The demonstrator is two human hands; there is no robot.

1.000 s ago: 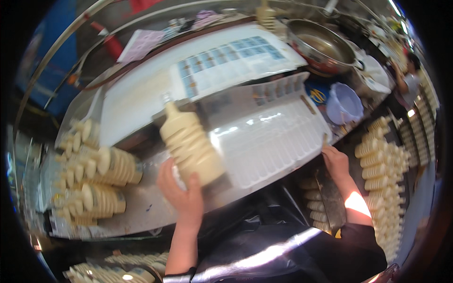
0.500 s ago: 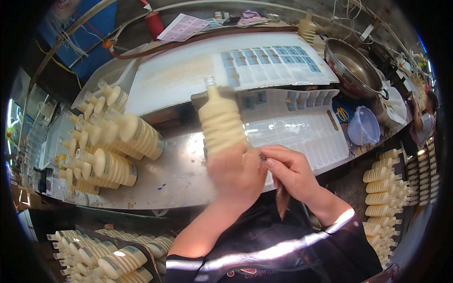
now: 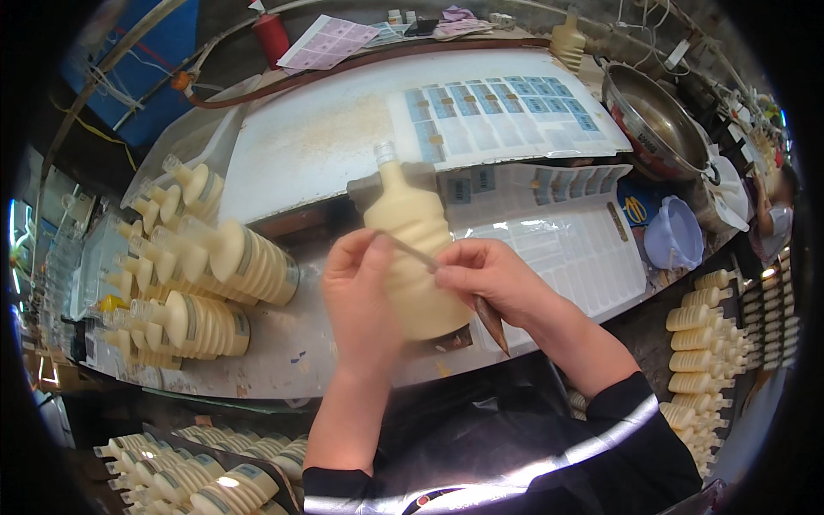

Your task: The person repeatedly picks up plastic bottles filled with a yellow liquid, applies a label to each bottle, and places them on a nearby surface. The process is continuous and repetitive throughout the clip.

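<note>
A cream-coloured ribbed bottle (image 3: 408,219) with a clear neck lies in front of me on a dark rest, its neck away from me. Over its body, my left hand (image 3: 365,287) pinches one end of a thin greyish strip (image 3: 414,251), seen nearly edge-on. Fingertips of my right hand (image 3: 493,279) pinch the strip's other end. A brown pointed blade-like tool (image 3: 491,326) sticks out below my right hand, held in its curled fingers. Sheets of blue-and-white labels (image 3: 506,107) lie on the white board (image 3: 300,129) beyond the bottle.
Labelled cream bottles (image 3: 249,262) lie stacked on the left of the metal table (image 3: 309,343). At right are a translucent label sheet (image 3: 549,249), a lilac bucket (image 3: 674,232), yellow-handled scissors (image 3: 635,209) and a large metal pan (image 3: 657,120). More bottles (image 3: 695,339) fill the lower right. A person (image 3: 777,215) is at far right.
My left hand has moved off the bottle's lower end, back and to the left. The strip now stretches between both hands. My right hand has shifted slightly up and left.
</note>
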